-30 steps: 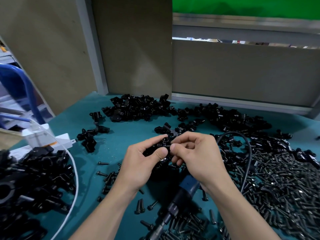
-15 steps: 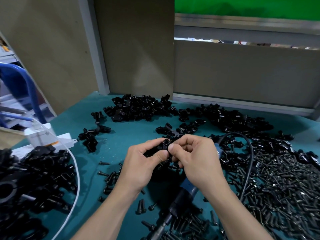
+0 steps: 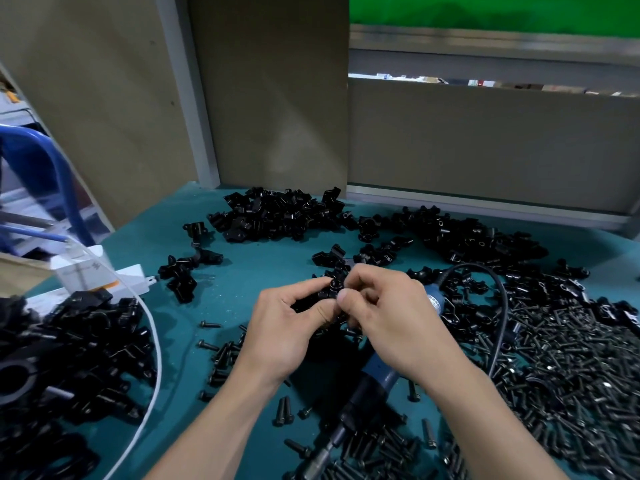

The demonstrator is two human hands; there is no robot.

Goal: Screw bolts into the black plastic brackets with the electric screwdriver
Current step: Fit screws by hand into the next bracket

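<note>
Across the teal table (image 3: 228,299) I see black parts nearly everywhere: a far pile of brackets (image 3: 277,216) by the cardboard panels (image 3: 270,98), a left heap of brackets (image 3: 79,341) at the table's edge, and a wide spread of loose bolts (image 3: 571,375) on the right. A white cable (image 3: 154,341) curves past the left heap, near a white power strip (image 3: 131,277). The electric screwdriver (image 3: 377,379) lies on the table under the right forearm, bit end toward me, and its black cord (image 3: 500,306) loops up behind the right hand.

Both hands are raised together over the middle of the table. The left hand (image 3: 287,327) grips a black bracket (image 3: 323,294) between thumb and curled fingers. The right hand (image 3: 391,317), fingers curled, pinches at the top of the same bracket, and the two thumb tips nearly touch.

Fingers cover most of that bracket. A small round black piece shows at the fingertips, but I cannot tell whether it is a bolt or part of the bracket. The right wrist hides the screwdriver's middle.
</note>
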